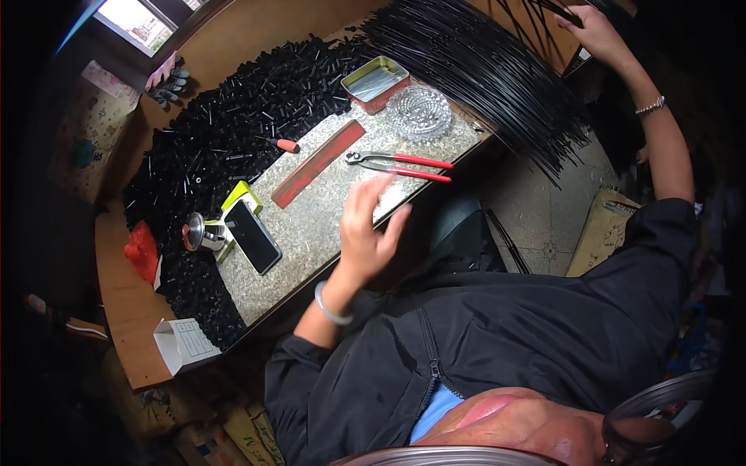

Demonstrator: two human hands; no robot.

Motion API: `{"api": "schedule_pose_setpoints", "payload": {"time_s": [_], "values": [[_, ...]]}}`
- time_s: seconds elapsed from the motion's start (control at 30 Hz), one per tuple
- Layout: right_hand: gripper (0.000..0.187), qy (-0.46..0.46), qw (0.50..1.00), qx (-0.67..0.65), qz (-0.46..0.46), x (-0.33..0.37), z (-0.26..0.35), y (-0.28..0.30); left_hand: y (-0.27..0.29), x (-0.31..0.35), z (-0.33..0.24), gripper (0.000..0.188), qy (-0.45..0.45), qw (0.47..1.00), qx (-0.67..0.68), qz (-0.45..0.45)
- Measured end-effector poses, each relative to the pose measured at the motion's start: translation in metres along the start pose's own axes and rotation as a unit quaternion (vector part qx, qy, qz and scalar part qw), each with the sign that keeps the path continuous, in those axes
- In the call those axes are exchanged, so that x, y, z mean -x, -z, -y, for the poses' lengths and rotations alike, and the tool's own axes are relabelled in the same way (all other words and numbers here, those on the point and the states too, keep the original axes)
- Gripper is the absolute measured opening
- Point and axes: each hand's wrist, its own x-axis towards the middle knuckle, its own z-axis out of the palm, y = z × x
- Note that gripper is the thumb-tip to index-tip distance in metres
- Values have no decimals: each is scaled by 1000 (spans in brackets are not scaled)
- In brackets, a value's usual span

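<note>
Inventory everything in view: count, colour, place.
Long rods: uncountable, black, upper right
Short pieces: uncountable, black, heaped behind slab
Table: one, brown, around slab
Slab: one, grey, centre
Tin: one, reddish, slab's back edge
Glass dish: one, clear, right of tin
Pliers: one, red-handled, below glass dish
Bar: one, red, left of pliers
Small tool: one, red-handled, left of bar
Phone: one, black, slab's left
Box: one, yellow-green, beside phone
Metal container: one, silver, left of phone
Wrapper-like thing: one, red, left
Carton: one, white, lower left
Gloves: unclear count, pink and grey, upper left
Left grip: one, open, by slab
Right grip: one, holding long rods, upper right
</note>
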Motion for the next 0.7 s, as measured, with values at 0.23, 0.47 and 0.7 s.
{"api": "schedule_pose_setpoints", "payload": {"time_s": [0.23, 0.47, 0.7], "values": [[20, 52, 921, -373, 95, 25, 88, 8, 5, -133, -16, 116, 62, 996, 56, -21], [20, 203, 912, -348, 78, 32, 165, 5, 4, -129, -31, 119, 95, 987, 95, -89], [27, 190, 871, -406, 201, 38, 208, 16, 3, -118, 9, 112, -46, 937, 232, -256]]}}
